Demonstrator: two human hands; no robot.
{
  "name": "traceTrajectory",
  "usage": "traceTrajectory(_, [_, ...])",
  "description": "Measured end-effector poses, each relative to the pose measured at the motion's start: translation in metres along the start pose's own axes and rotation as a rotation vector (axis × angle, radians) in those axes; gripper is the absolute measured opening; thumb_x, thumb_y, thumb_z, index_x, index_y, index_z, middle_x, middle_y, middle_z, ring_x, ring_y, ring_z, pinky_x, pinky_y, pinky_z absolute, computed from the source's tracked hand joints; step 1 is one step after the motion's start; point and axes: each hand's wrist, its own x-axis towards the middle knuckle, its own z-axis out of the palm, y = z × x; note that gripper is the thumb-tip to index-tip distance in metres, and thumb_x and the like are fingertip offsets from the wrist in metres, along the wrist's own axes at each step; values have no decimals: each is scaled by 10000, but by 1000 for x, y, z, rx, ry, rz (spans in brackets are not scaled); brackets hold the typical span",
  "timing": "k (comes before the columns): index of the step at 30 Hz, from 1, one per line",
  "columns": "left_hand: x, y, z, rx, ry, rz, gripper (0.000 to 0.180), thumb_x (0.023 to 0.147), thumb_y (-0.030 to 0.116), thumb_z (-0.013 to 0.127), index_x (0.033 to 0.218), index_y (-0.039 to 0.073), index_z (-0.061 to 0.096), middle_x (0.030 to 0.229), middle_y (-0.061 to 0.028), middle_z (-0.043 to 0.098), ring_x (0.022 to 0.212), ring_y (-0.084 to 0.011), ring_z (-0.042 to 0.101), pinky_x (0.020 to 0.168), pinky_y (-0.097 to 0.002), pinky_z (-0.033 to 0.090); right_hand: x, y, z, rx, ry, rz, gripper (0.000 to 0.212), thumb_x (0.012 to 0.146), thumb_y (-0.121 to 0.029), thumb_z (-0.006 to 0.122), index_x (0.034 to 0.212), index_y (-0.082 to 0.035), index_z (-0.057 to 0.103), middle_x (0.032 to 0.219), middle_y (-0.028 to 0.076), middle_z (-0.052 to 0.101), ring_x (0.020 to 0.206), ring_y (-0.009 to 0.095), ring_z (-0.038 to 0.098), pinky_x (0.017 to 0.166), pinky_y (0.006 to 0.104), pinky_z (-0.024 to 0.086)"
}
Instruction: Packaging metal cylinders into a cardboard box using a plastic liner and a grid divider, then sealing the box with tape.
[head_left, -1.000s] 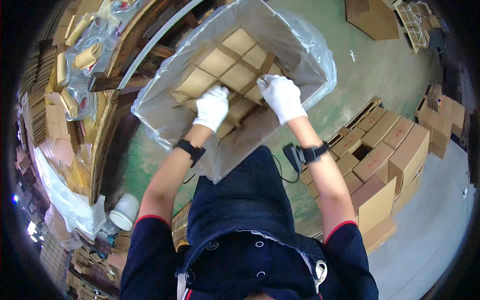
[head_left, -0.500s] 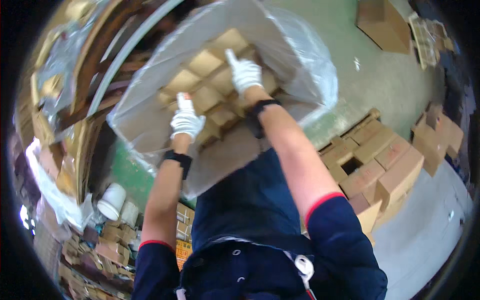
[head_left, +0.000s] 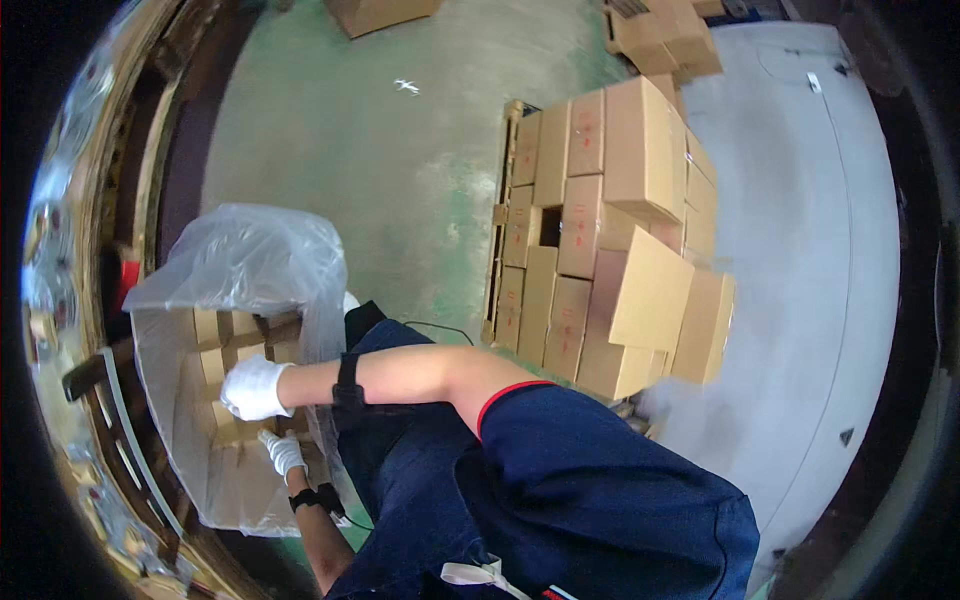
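Note:
A large container (head_left: 165,375) with a clear plastic liner (head_left: 270,245) stands at the left, holding several small tan cardboard boxes (head_left: 212,365). Both my hands wear white gloves and reach into it. My right hand (head_left: 255,388) hangs over the small boxes, its back toward me; the fingers bend down out of sight, so a grip cannot be made out. Closer to me, my left hand (head_left: 283,453) lies beside the boxes with fingers stretched out and nothing visible in them. Black bands circle both wrists.
Stacked brown cartons (head_left: 580,225) stand on a wooden pallet (head_left: 505,200) to the right, one with a raised flap (head_left: 650,290). Wooden racking (head_left: 150,180) runs along the left side. Another carton (head_left: 380,12) sits at the top, and a scrap (head_left: 407,87) lies on the green floor.
The view has swung right, so the lined container now appears at the lower left and the carton stack nearer the middle. My right hand's pointing finger is no longer visible.

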Motion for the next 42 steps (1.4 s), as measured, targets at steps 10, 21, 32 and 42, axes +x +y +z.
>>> traceTrajectory(10, [5,31,-69,370,-115,-17,346,1004,212,392,1330,226,508,1548,-186,275,1194,-399,557,924,-453,518,-76,24,-46,-325,-109,38,169,722,-208,602,757,-83,711,745,161,680,721,355,676,618,468,539])
traceTrajectory(21, [17,53,-131,-384,18,27,398,866,292,561,1215,122,646,1187,-194,643,1118,-360,600,990,-410,465,-45,0,-171,-465,-34,112,325,933,-332,486,1117,-167,697,922,141,701,836,338,675,756,439,547])
traceTrajectory(32, [-14,250,-386,-837,983,102,307,858,81,604,1161,93,652,1104,-108,676,990,-220,663,874,-316,505,87,5,-297,-728,-329,-260,306,928,-374,496,1103,-229,701,884,101,708,794,294,687,691,443,562])
traceTrajectory(42, [66,255,-505,-45,911,-339,737,708,329,723,1366,100,485,1220,-187,593,1135,-382,561,981,-478,436,157,2,-403,-595,-220,-366,299,916,-346,548,1148,-212,682,938,101,691,915,298,664,823,423,532])
